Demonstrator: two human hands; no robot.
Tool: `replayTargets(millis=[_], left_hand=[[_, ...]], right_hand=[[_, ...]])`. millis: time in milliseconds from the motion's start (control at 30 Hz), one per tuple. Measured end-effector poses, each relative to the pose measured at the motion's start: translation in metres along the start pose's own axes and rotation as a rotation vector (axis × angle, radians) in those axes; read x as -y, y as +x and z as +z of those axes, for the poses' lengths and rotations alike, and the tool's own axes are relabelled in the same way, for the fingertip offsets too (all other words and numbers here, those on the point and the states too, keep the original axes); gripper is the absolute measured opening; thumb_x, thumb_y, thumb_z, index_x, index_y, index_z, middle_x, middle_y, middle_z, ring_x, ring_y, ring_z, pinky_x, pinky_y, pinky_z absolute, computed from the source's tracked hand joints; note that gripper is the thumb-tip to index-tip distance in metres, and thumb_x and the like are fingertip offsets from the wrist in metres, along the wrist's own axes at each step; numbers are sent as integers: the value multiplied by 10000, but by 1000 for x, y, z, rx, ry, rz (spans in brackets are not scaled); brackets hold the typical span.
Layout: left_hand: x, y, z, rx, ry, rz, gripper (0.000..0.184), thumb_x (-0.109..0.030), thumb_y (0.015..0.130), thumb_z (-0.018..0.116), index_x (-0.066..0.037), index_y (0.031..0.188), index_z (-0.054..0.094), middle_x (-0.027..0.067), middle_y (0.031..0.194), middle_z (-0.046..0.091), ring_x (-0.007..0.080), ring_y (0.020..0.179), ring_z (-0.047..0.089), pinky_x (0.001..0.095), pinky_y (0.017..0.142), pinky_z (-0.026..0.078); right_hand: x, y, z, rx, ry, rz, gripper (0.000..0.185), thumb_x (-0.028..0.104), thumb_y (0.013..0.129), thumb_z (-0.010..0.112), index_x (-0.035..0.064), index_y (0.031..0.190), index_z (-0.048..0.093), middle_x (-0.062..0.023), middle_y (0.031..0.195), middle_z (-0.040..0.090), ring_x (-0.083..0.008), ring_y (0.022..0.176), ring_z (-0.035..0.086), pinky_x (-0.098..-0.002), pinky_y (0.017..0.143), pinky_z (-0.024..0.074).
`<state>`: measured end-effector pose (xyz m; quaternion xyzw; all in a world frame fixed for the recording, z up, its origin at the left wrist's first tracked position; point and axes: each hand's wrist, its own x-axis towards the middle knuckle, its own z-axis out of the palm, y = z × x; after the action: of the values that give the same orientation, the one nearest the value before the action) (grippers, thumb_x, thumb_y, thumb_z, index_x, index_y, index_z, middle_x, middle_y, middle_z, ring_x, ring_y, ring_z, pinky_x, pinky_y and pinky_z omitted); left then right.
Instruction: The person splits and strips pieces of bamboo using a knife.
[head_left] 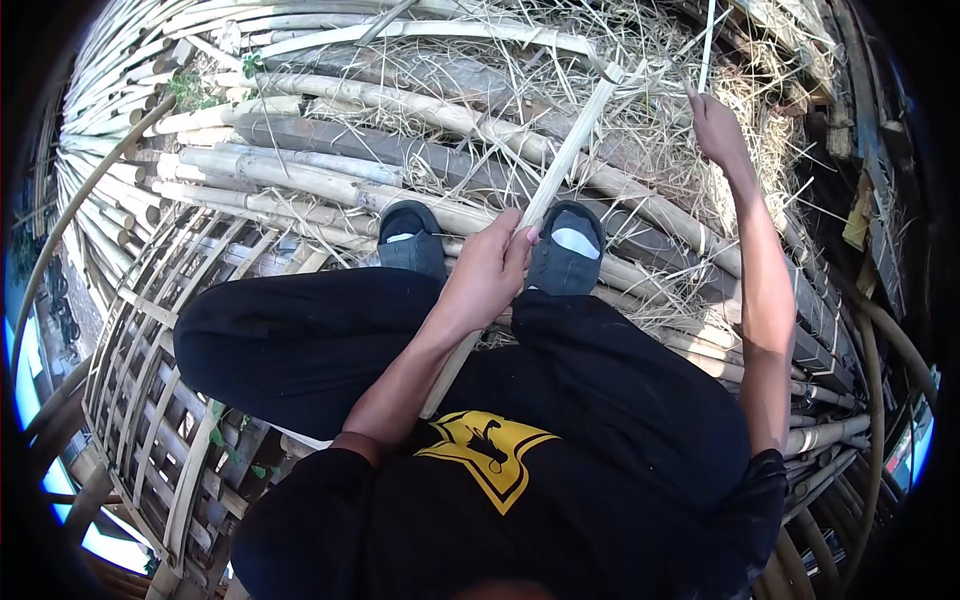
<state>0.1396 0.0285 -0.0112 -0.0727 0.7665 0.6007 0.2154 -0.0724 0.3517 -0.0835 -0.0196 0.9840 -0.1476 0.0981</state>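
One pale, straight bamboo strip [565, 165], narrow with lengthwise streaks, is slanting between two dark shoes [565, 262], its upper end reaching over loose straw [640, 145]. Of two hands, the left hand [490, 265] is clenching the strip mid-length; the right hand [718, 132] is reaching near its upper end, grip not showing clearly
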Motion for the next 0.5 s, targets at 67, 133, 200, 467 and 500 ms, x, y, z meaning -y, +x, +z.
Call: replayTargets(millis=[67, 133, 200, 467, 500], left_hand=[[-21, -7, -11, 84, -239, -172, 155, -157, 1012, 419, -39, 929, 478, -60, 603, 356, 4, 454, 302, 187, 385, 242], [-14, -6, -17, 42, -277, -173, 158, -165, 1013, 422, -40, 933, 479, -61, 593, 346, 3, 430, 292, 184, 365, 225], [-8, 6, -17, -5, -222, -144, 160, -167, 1016, 417, -41, 946, 487, -66, 593, 357, 0, 446, 293, 178, 379, 232], [-6, 14, -9, -224, 266, 51, 149, -116, 964, 485, 16, 898, 496, 161, 564, 493, 291, 468, 505, 356, 462, 371], [-8, 13, -8, -236, 284, 81, 137, -98, 955, 488, 23, 892, 480, 232, 592, 506, 421, 554, 528, 407, 478, 384]], right_hand=[[-54, 11, -34, -124, -177, 219, 512, 399, 990, 313, -8, 875, 602, -268, 812, 634, -426, 771, 611, -488, 708, 464], [-89, 11, -52, -299, 36, 231, 548, 444, 984, 339, -27, 859, 592, -240, 749, 615, -347, 728, 613, -434, 706, 458], [-64, -2, -62, -280, 111, 214, 566, 456, 984, 347, -39, 841, 580, -213, 722, 597, -292, 694, 575, -407, 688, 447], [128, -88, -20, 301, 246, -361, 432, 385, 980, 424, 6, 793, 516, -214, 609, 526, -413, 595, 524, -478, 581, 396], [135, -94, -11, 314, 228, -458, 398, 370, 974, 432, 15, 824, 531, -219, 605, 536, -431, 618, 543, -507, 585, 409]])
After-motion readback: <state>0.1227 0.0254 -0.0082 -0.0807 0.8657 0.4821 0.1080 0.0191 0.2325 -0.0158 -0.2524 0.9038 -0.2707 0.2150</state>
